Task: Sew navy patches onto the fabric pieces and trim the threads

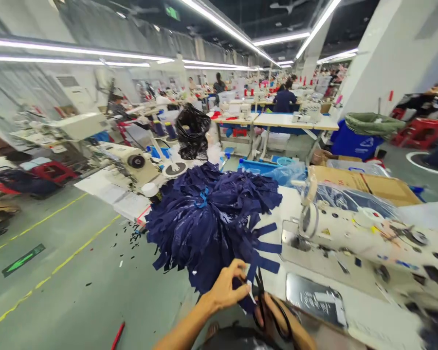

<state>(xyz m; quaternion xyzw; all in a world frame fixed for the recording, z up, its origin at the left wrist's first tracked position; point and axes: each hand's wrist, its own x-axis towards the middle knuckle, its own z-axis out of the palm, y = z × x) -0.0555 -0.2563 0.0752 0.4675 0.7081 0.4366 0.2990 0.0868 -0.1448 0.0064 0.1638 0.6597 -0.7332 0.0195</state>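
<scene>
A big bundle of navy fabric strips [204, 228] is gathered by a bright blue tie [203, 198] and hangs over the front edge of the sewing table. My left hand [226, 287] pinches the end of one navy strip [246, 304] at the bundle's near side; a small white piece shows by the thumb. Just right of it, black scissors [260, 282] point up and away, their blades beside that strip. My right hand [277, 311] is wrapped round the scissors' handles, partly hidden by them. Several loose strip ends [268, 247] fan out on the white tabletop.
To the right stands a white sewing machine [354, 231], with a dark phone [316, 299] lying in front of it. Another machine [131, 163] is at the left. Beyond the bundle are a black plastic bag [193, 131] and a cardboard box [368, 187]. Dark scraps litter the floor.
</scene>
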